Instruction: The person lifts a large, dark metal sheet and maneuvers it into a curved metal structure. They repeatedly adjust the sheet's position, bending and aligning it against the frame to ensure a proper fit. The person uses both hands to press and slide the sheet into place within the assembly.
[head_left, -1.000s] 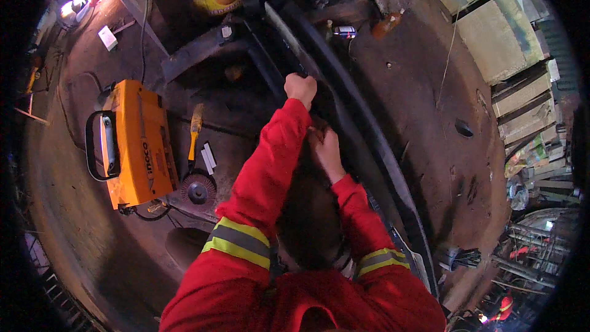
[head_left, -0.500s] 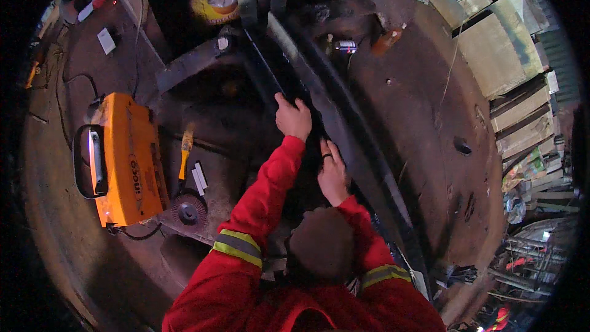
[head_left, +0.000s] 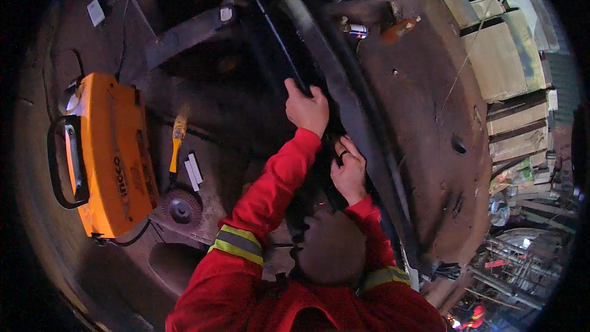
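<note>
A long black metal bar with a bright edge runs from the upper middle down toward me. My left hand is closed round its near part, thumb and forefinger at the edge. Lower and to the right, my right hand, with a dark ring on one finger, has its fingers bent and pressed together against the dark metal. What lies under those fingers is hidden in shadow. Right beside both hands curves a wide dark metal beam. A brown rounded shape sits between my forearms.
At left stand an orange machine with a black handle, a yellow-handled brush, white sticks and a round abrasive disc. A can and an orange bottle lie beyond the beam. Boards stack at right.
The whole view has shifted; the orange machine sits further left and the yellow bucket higher. Both hands keep their hold, appearing slightly lower and further right.
</note>
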